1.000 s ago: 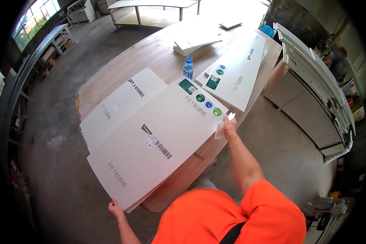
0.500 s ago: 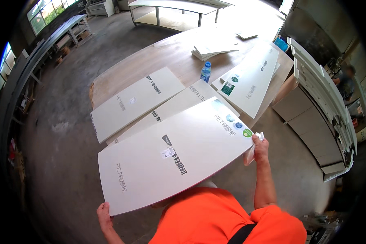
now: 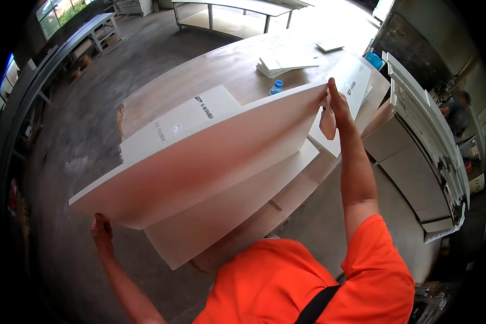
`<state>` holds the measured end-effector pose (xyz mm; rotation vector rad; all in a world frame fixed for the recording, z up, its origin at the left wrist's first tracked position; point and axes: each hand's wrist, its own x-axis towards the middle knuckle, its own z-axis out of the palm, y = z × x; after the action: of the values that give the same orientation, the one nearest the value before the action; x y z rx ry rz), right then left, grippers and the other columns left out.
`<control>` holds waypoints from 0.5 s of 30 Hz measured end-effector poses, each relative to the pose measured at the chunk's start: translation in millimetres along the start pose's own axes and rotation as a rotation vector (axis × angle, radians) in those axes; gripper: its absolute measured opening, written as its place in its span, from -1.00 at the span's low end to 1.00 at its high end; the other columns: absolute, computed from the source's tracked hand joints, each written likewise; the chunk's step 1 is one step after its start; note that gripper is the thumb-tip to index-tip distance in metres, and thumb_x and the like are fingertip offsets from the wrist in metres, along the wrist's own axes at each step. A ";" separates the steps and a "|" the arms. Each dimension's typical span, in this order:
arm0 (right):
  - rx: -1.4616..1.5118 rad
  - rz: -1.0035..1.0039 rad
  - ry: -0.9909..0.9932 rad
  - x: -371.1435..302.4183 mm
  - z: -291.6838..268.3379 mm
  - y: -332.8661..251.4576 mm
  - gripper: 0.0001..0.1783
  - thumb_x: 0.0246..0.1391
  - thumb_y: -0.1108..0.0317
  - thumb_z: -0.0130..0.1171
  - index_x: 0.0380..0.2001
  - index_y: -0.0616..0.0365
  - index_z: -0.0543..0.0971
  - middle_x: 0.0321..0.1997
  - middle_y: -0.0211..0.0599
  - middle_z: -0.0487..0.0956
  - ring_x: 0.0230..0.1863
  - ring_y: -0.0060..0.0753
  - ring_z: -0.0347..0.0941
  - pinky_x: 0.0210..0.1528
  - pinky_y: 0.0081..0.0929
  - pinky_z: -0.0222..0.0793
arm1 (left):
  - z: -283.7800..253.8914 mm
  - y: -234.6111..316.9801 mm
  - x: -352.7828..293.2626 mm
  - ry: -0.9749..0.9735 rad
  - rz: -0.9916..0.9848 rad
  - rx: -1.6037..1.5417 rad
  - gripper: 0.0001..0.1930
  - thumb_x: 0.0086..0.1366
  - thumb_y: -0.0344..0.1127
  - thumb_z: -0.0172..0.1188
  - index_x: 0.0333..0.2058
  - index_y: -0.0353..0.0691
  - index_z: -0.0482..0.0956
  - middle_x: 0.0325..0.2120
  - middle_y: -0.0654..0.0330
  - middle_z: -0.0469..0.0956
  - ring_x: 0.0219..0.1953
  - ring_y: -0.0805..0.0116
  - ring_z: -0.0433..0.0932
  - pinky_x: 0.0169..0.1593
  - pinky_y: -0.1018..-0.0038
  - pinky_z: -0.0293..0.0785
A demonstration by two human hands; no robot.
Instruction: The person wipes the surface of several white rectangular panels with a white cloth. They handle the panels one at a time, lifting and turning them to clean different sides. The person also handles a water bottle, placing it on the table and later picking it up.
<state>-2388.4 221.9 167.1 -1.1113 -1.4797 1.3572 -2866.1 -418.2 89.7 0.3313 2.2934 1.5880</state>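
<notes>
A large white board [image 3: 210, 151] is tilted up on edge, its plain face toward me. My left hand [image 3: 101, 232] is closed on its lower left corner. At its upper right corner my right hand [image 3: 337, 105] grips the edge, with a small pale crumpled piece [image 3: 327, 123], perhaps cloth or plastic, hanging from the same hand. Under the raised board, another white board [image 3: 237, 210] lies on the wooden table [image 3: 194, 81]. Behind it, a printed white board [image 3: 170, 123] is partly covered. To the right, a further printed board [image 3: 351, 78] lies partly behind my right hand.
A blue-capped bottle [image 3: 276, 86] stands just behind the raised board. Small white panels [image 3: 286, 63] are stacked farther back. On the right stands a large stack of boards [image 3: 421, 173], with a person [image 3: 459, 113] beyond it. Another table [image 3: 229, 11] is at the far end.
Both hands have raised the board and tipped it away from me, so its printed face no longer shows. The board beneath is uncovered along its near side; the bottle is now mostly hidden.
</notes>
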 end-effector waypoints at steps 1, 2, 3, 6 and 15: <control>0.063 0.105 -0.002 7.8 19.7 2.4 -0.22 0.15 -0.41 0.25 -0.37 0.27 0.67 -0.42 -0.32 0.60 -0.37 -0.47 0.49 -0.27 -0.43 0.42 | 13.5 -0.7 11.1 0.102 -0.046 0.024 -0.44 0.42 0.32 0.13 -0.54 -0.01 0.37 -0.68 0.48 0.19 -0.65 0.70 0.09 -0.54 0.57 -0.06; 0.006 0.090 -0.055 39.3 10.6 28.5 -0.21 0.12 -0.41 0.28 -0.33 0.30 0.68 -0.40 -0.31 0.61 -0.34 -0.45 0.51 -0.25 -0.42 0.44 | 34.3 -3.0 26.6 0.184 -0.090 0.035 -0.43 0.40 0.33 0.16 -0.58 0.01 0.35 -0.72 0.50 0.14 -0.68 0.70 0.05 -0.54 0.52 -0.11; -0.059 0.094 -0.051 53.1 19.2 44.6 -0.22 0.11 -0.39 0.31 -0.32 0.30 0.68 -0.39 -0.31 0.61 -0.35 -0.46 0.51 -0.25 -0.42 0.44 | 40.8 -5.1 39.2 0.182 -0.087 0.052 -0.44 0.39 0.32 0.18 -0.57 0.01 0.37 -0.71 0.50 0.16 -0.68 0.69 0.05 -0.54 0.52 -0.10; -0.055 0.134 -0.073 82.9 61.8 64.2 -0.27 0.08 -0.32 0.38 -0.31 0.30 0.69 -0.39 -0.31 0.62 -0.37 -0.47 0.50 -0.25 -0.42 0.45 | 29.2 -22.1 65.0 0.219 -0.090 0.069 -0.44 0.38 0.32 0.20 -0.57 -0.02 0.43 -0.68 0.50 0.21 -0.65 0.67 0.07 -0.54 0.51 -0.08; -0.350 0.432 -0.288 125.5 169.0 93.1 -0.32 0.13 -0.18 0.41 -0.15 0.36 0.69 -0.25 -0.16 0.67 -0.33 -0.35 0.57 -0.23 -0.29 0.50 | 28.7 -103.1 13.8 0.463 -0.197 0.073 -0.33 0.37 0.26 0.25 -0.27 -0.45 0.68 -0.40 0.26 0.62 -0.36 0.49 0.49 -0.25 0.43 0.47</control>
<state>-2577.6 299.5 61.4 -1.5783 -1.8043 1.6440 -2867.8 -424.7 -18.0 -0.2703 2.6227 1.6104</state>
